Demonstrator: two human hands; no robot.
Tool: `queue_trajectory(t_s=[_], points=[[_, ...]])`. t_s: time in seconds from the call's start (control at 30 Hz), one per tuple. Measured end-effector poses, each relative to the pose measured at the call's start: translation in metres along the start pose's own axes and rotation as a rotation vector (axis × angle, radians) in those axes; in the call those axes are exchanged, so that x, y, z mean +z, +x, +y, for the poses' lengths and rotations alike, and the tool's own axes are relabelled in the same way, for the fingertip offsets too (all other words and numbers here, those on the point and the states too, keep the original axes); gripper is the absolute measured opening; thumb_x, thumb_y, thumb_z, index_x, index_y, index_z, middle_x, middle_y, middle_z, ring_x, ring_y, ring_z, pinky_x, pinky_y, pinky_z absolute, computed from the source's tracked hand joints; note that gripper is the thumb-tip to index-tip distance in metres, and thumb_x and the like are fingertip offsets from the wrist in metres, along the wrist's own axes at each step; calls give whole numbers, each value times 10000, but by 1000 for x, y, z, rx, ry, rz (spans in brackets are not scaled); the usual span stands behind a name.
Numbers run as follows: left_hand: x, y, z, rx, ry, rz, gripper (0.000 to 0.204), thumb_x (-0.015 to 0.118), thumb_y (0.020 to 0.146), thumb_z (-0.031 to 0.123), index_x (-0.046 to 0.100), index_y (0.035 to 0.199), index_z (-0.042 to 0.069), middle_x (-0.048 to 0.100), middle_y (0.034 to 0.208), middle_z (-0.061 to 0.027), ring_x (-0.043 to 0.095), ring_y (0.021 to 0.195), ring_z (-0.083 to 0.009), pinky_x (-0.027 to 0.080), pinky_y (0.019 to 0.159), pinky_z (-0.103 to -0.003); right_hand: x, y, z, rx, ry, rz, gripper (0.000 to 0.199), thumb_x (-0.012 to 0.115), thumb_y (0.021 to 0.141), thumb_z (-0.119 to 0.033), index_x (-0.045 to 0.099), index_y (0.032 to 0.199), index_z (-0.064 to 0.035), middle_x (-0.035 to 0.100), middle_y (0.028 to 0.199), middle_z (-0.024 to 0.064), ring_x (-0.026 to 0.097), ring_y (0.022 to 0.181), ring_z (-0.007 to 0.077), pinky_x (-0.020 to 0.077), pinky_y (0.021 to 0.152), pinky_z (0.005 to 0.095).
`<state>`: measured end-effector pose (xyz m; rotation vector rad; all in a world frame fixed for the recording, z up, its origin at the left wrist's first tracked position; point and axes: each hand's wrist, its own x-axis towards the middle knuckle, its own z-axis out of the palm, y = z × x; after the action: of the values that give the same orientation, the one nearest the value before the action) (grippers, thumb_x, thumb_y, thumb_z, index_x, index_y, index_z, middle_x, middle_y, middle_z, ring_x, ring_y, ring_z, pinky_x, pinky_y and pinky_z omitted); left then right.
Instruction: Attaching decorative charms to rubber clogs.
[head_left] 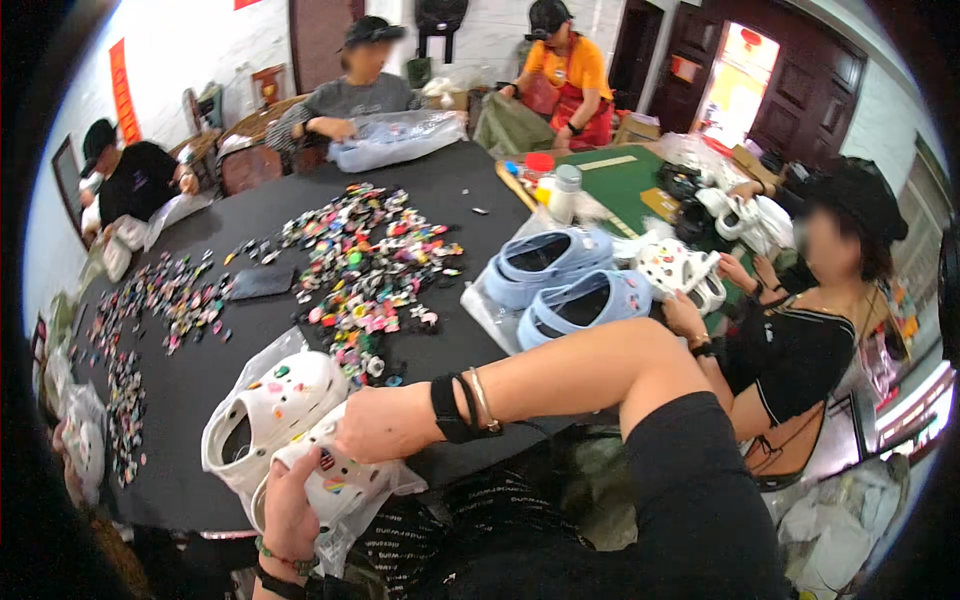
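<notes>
A white clog (345,482) with coloured charms, one of them rainbow-striped, is between my hands at the near edge of the table. My left hand (292,500) grips its near left side, thumb on top. Across the clog's far right part lies my right hand (388,424), closed against it with the fingertips hidden. Just beyond, touching it, stands a second white clog (290,392) with charms on its toe. Clear plastic wrap (342,540) lies under and around the pair.
Loose coloured charms (375,250) spread over the black table (440,190), around a dark flat pad (262,283). Blue clogs (590,300) sit right of the middle. A co-worker at right handles a white clog (672,262); other people work along the far side. A white bottle (565,195) stands near the green mat (625,185).
</notes>
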<state>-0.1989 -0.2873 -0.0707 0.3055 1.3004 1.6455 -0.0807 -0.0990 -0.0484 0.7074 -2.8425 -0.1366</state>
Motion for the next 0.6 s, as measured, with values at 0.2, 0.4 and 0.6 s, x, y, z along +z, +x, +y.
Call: queue_trajectory(t_s=[0.2, 0.4, 0.6], points=[[-5, 2, -6, 46, 16, 49, 408, 633, 911, 74, 519, 1296, -1, 631, 1232, -135, 645, 1069, -259, 539, 892, -392, -1, -17, 30, 272, -19, 111, 96, 650, 753, -109, 646, 798, -25, 673, 720, 123, 703, 696, 291, 555, 590, 393], [-7, 0, -7, 2, -130, 50, 408, 600, 932, 196, 537, 1296, 22, 647, 1224, -114, 647, 1078, -262, 527, 919, -417, 13, -41, 61, 521, -69, 1, 106, 653, 754, -119, 732, 764, -48, 713, 800, 140, 715, 763, 294, 575, 610, 408], [-16, 9, -11, -28, -169, 113, 497, 599, 931, 255, 485, 1372, 55, 656, 1225, -129, 659, 1080, -298, 544, 929, -471, 46, -53, 76, 600, -85, -113, 134, 636, 772, -146, 746, 780, -69, 718, 797, 112, 710, 760, 278, 562, 606, 399]])
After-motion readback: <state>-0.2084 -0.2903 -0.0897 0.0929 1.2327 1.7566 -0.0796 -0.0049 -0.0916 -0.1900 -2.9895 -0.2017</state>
